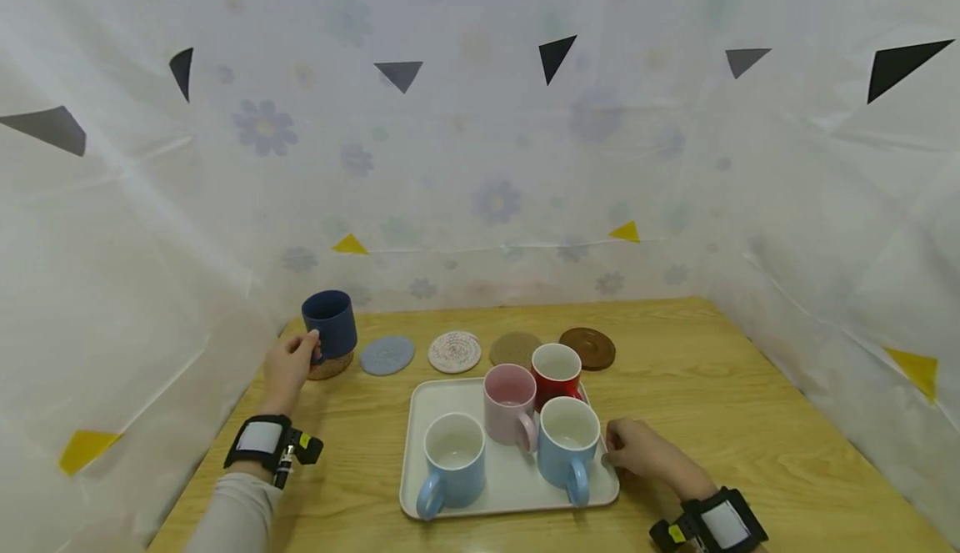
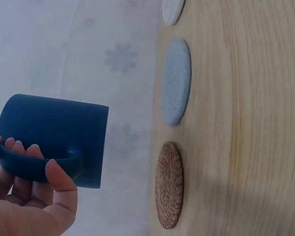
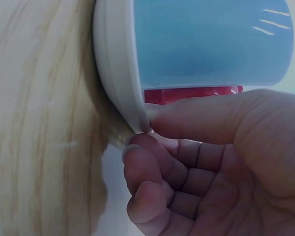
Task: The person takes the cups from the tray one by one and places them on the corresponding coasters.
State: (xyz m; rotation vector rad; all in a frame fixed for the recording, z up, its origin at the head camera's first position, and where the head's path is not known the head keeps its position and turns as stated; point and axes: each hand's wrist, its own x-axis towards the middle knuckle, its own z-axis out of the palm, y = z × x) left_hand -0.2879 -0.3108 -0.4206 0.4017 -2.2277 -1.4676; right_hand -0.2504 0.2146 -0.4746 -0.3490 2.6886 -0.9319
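My left hand [image 1: 287, 369] grips a dark blue mug [image 1: 336, 326] by its handle. In the left wrist view the mug [image 2: 54, 118] hangs in the air, with a gap between it and the round woven brown coaster [image 2: 169, 186]. On the right, my right hand [image 1: 643, 450] pinches the rim of a white tray [image 1: 517, 500] between thumb and fingers. The tray bears a pink mug [image 1: 504, 411], a red mug [image 1: 551, 392] and two light blue mugs, one at front left [image 1: 461, 478] and one near my right hand [image 1: 557, 457].
Along the back of the wooden table lie a grey-blue coaster [image 1: 387, 355], a speckled white coaster [image 1: 454, 352], a tan coaster [image 1: 513, 346] and a dark brown coaster [image 1: 587, 349]. A pale flowered sheet [image 1: 480, 153] hangs behind the table and along both sides.
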